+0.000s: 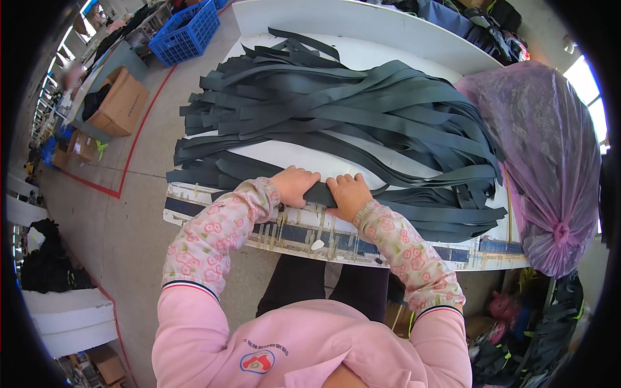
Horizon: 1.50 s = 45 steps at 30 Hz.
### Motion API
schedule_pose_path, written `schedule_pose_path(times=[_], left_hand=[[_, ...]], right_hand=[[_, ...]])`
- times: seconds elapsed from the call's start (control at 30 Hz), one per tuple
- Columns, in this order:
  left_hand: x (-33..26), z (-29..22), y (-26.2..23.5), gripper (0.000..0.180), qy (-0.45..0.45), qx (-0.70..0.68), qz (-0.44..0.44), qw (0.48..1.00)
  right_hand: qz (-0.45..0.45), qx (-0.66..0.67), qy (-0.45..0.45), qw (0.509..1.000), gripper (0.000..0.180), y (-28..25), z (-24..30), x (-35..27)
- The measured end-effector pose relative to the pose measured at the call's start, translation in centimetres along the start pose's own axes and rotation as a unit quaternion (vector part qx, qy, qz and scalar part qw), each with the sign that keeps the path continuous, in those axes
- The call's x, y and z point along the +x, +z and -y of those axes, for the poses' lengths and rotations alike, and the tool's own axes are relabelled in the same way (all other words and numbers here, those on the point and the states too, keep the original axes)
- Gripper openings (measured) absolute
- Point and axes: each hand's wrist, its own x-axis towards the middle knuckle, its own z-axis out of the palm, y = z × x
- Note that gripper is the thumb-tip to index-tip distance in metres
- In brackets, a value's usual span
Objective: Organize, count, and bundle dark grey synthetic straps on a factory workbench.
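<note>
White table (284,155): beneath the strips, worn edge at 6 o'clock
Strip pile (362,116): 12 o'clock from both hands, long axis 9 to 3
Held strip (319,194): between the hands, touching both
Right hand (350,195): gripping, forearm toward 5
Left hand (294,185): gripping, forearm toward 7

Workshop, looks like a factory floor handling fabric. Evidence: bare concrete floor (136,239) with red marking lines (119,193); worn white worktable (284,154) stacked with dark strips (310,97) in bulk; big tied pink plastic sack (537,142) beside it. Left side: blue plastic crate (186,32), cardboard box (119,107), heap of dark cloth (48,258). Patterned sleeve covers (210,236) on the worker fit too.
</note>
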Motion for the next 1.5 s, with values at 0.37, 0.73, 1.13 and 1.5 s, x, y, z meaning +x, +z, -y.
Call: schedule_pose_path(times=[0.37, 0.73, 1.13, 1.5], left_hand=[[-0.5, -2.4, -0.5, 0.051, -0.063, -0.053, 0.000, 0.997], [0.2, -0.9, 0.9, 0.043, -0.028, 0.059, -0.131, 0.989], [-0.9, -2.9, 1.4, 0.050, 0.004, 0.026, -0.161, 0.987], [-1.4, -3.2, 1.2, 0.103, -0.067, 0.036, -0.317, 0.945]], right_hand=[[-0.025, 0.095, 0.013, 0.995, 0.069, 1.4, -0.5, -0.3], [-0.181, 0.230, 0.030, 0.956, 0.091, -2.3, -5.8, 4.2], [-0.045, 0.314, 0.156, 0.935, 0.069, -2.0, -8.4, 7.5], [-0.200, -0.052, -0.044, 0.977, 0.015, -1.5, -1.7, 1.8]])
